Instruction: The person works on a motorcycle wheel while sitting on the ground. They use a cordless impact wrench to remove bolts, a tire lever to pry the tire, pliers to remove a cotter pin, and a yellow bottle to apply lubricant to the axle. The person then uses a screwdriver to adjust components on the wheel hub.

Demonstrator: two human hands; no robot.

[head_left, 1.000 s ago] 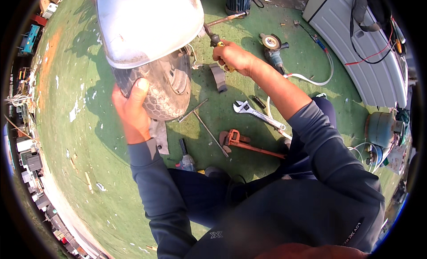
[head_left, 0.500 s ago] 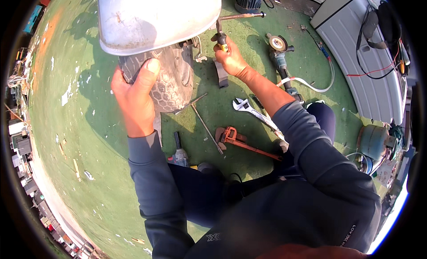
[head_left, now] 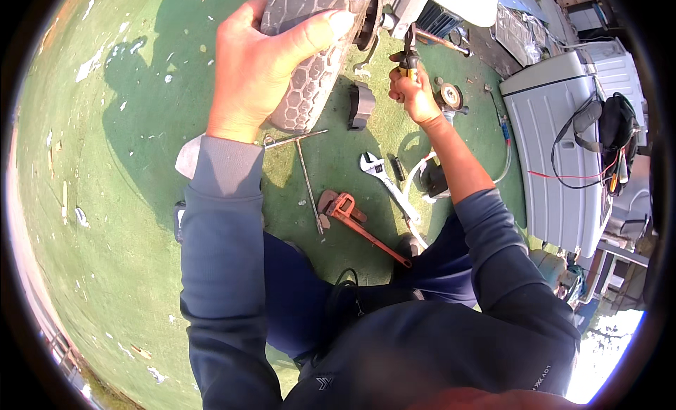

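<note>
My left hand [head_left: 257, 68] is closed round the side of a worn tyre [head_left: 310, 82] with hexagonal tread, its thumb lying across the tread. The tyre is on a wheel mounted under a white body panel [head_left: 465, 0]. Pliers [head_left: 408, 56] with black-and-yellow handles are gripped in my right hand [head_left: 415, 96], jaws pointing up beside the metal parts right of the wheel. Whether the jaws touch anything, I cannot tell. On the green ground between my hands lies a curved black piece [head_left: 361, 106].
Nearer me lie a T-shaped metal bar [head_left: 308, 181], an orange pipe wrench [head_left: 366, 230] and a silver adjustable wrench [head_left: 387, 181]. An angle grinder [head_left: 449, 96] is beyond my right wrist. A large grey ribbed panel [head_left: 553, 146] with cables and a black bag stands at the right.
My view has shifted, so the wheel and my left hand appear higher and the white panel is mostly out of sight. Both hands keep their holds on the tyre and the pliers.
</note>
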